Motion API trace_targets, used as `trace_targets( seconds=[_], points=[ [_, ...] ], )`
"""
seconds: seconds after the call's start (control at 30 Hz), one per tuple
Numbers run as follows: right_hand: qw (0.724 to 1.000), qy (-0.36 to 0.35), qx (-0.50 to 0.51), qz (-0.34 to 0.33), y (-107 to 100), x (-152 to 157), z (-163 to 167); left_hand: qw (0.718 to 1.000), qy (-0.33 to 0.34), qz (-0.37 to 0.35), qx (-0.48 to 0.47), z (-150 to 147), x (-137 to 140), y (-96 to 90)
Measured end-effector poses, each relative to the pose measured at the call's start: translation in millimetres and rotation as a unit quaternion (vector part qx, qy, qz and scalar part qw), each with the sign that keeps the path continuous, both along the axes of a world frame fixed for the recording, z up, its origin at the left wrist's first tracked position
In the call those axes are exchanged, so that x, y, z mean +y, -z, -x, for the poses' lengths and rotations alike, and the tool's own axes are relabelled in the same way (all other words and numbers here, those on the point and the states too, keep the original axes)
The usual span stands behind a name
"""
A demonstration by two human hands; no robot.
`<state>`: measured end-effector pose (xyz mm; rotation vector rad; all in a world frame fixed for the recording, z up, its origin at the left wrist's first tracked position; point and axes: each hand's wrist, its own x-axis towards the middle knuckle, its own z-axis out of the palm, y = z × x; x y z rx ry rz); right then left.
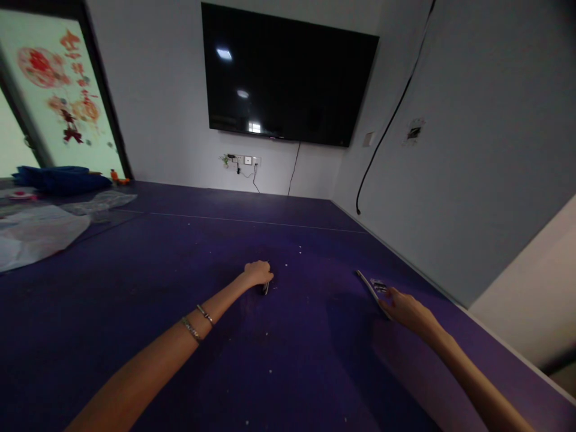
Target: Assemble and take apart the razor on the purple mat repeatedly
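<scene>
My left hand point(258, 273), with two bracelets on its wrist, is closed in a fist low over the purple surface point(288, 336). A small dark object with a light edge point(265, 288) sticks out below its fingers; its kind is not clear. To the right, my right hand point(408, 309) has its fingers closed at the near end of a long, thin, light-coloured strip point(369, 287) with a dark tip. The strip slants away from me, low over the surface. Just beyond those fingertips lies a small packet point(379, 285) with dark marks.
Small white specks point(300, 246) are scattered over the purple surface. Clear plastic sheeting point(40, 231) and a folded blue cloth point(63, 179) lie at the left. A black cable point(390, 120) hangs along the right wall. On the back wall is a television point(288, 75).
</scene>
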<state>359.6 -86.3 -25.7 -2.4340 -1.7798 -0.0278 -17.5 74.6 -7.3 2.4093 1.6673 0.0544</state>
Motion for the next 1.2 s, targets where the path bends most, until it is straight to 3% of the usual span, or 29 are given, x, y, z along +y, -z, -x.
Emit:
trace_targets(
  seconds=[0.2,0.53,0.67,0.97,1.2],
  points=[
    [0.998,0.016,0.024,0.063,3.4,8.2,-10.6,0.999,-0.034,-0.019,0.003,11.2,-17.8,12.2],
    [0.995,-0.043,0.015,0.094,17.0,24.3,-9.5,0.998,-0.026,-0.051,-0.005,10.0,-29.1,21.4],
    [0.997,-0.058,-0.004,0.056,7.8,27.4,35.0,0.998,-0.022,-0.058,-0.014,9.9,-29.7,23.6],
    [0.989,-0.145,0.04,-0.001,-6.1,51.6,191.1,0.998,-0.022,-0.065,-0.015,10.5,-30.6,25.2],
    [0.987,-0.162,0.015,-0.011,-2.3,72.2,244.6,0.998,-0.014,-0.06,-0.01,11.2,-30.3,26.0]
  ],
)
